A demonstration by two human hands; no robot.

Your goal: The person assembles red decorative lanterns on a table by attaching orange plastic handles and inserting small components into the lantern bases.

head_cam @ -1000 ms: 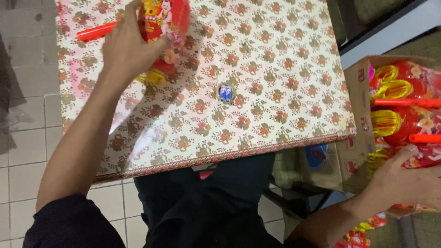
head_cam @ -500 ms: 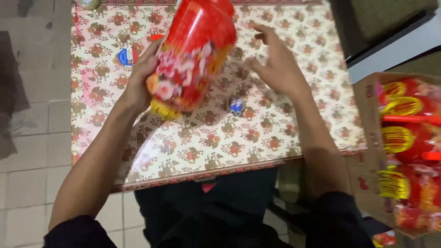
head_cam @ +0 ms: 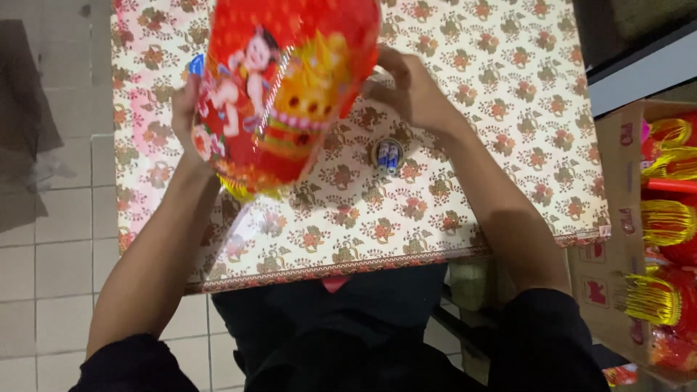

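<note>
Head view: both hands clasp a red lantern (head_cam: 283, 94) above the floral bench (head_cam: 465, 181); left hand (head_cam: 187, 109) and right hand (head_cam: 410, 91) grip opposite sides. Small batteries (head_cam: 388, 154) lie below the lantern, near the right hand.

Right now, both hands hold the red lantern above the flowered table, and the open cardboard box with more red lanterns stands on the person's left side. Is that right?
Not quite. The cardboard box stands on the person's right side, not the left; the head view shows it at the right edge. The rest holds: the left hand and right hand hold the red lantern above the flowered table.
</note>
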